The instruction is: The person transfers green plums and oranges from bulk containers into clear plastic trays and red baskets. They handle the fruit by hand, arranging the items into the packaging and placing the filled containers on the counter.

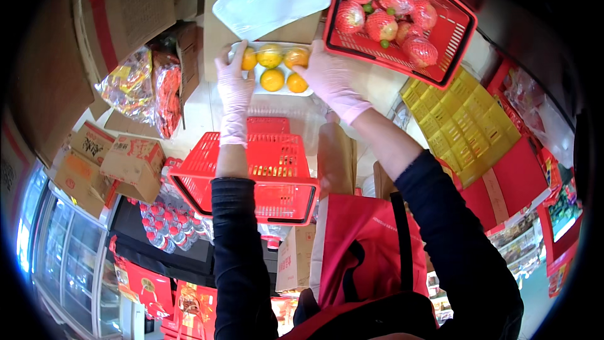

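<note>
My left hand (234, 82), in a thin pale glove, grips the left end of a white foam tray (283, 93). Several orange citrus fruits (272, 80) lie in the tray, with clear film over them. At the tray's right end, my right hand (332, 75), gloved the same way, has its thumb and fingers on the rim and the nearest fruit. Just beyond the tray lies another white foam tray (273, 0), its surface shiny, on brown cardboard (299, 30). Whether the film is sealed cannot be told.
Right of my hands stands a red plastic basket (446, 14) with net-wrapped round fruits and small green ones. Another red basket (278, 182) is below my left forearm. A yellow plastic crate (462, 118), cardboard boxes (132, 160), bagged goods (127, 82) and bottles (165, 226) surround me.
</note>
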### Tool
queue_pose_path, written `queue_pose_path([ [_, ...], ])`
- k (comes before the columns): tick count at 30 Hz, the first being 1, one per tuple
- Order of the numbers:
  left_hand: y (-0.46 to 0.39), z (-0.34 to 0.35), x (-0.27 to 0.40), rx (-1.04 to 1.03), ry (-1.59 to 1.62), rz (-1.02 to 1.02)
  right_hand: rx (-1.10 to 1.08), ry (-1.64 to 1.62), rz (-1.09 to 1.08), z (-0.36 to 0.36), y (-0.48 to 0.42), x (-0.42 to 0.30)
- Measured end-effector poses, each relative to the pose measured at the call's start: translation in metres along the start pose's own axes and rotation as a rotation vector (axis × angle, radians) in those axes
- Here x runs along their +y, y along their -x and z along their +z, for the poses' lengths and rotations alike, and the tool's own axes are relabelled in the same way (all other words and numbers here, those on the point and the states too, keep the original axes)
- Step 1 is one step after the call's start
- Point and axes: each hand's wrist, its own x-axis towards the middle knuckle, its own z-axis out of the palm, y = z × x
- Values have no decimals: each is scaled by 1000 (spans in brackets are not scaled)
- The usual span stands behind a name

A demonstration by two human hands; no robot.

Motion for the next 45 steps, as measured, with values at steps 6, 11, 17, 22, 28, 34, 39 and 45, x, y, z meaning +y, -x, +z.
queue_pose_path([
  [6, 10, 4, -21, -55, 151, 98, 53, -377, 140, 12, -2, 18],
  [11, 55, -29, 0, -232, 408, 34, -134, -477, -43, -21, 28, 47],
  [17, 119, -99, 91, -335, 692, -40, -195, -170, -139, -118, 127, 44],
  [22, 159, -155, 183, -291, 738, -59, -74, -73, -319, -199, 214, 60],
  [28, 219, -240, 317, -383, 942, -17, 39, -54, -485, -292, 340, 94],
  [34, 304, -287, 429, -382, 1206, 19, -66, -138, -494, -380, 477, 135],
  [39, 384, -291, 506, -331, 1397, -66, 101, -132, -557, -403, 574, 185],
  [45, 471, -257, 540, -435, 1600, -105, 501, 385, -552, -365, 648, 248],
])
